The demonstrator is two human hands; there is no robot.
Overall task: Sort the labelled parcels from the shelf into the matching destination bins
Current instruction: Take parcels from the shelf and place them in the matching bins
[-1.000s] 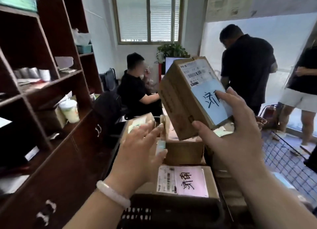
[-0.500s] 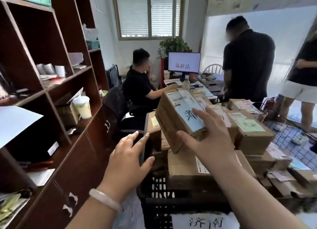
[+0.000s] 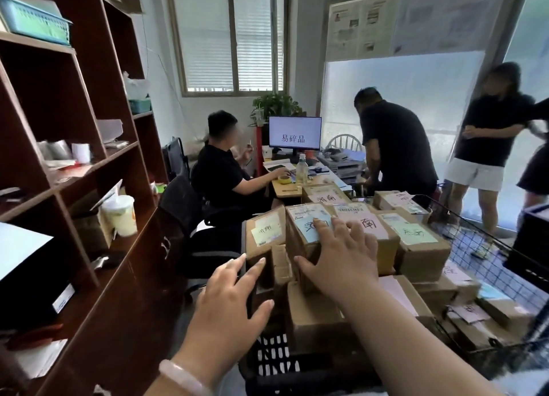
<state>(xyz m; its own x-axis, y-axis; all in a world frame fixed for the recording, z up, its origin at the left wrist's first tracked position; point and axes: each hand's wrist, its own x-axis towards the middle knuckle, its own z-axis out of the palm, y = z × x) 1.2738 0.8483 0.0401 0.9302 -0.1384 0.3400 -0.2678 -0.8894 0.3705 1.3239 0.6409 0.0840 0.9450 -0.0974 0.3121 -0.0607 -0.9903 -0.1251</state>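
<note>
While the right hand [image 3: 341, 262] lies spread flat on the blue-labelled parcel [image 3: 307, 231], atop the stack in the black crate [image 3: 276, 363], placement looks nearly done. Left hand [image 3: 228, 303] hovers open, holding nothing. Next: let go cleanly, then turn to the shelf [image 3: 74, 179].

The right hand [image 3: 344, 259] lies palm down at the end of a bare right forearm [image 3: 410, 348] that reaches in from the lower right, its fingers [image 3: 322, 229] spread and pointing away, slightly bent at the knuckles, and the thumb splayed wide to the left of them. The left hand [image 3: 228, 312] is held palm down, nearer and lower, just left of that thumb, with the left wrist [image 3: 203, 361] straight, the fingers straight, loosely apart and angled up to the right, and its own thumb stuck out to their right. Its fingertips seem to hang free, though the angle leaves that unsure.
</note>
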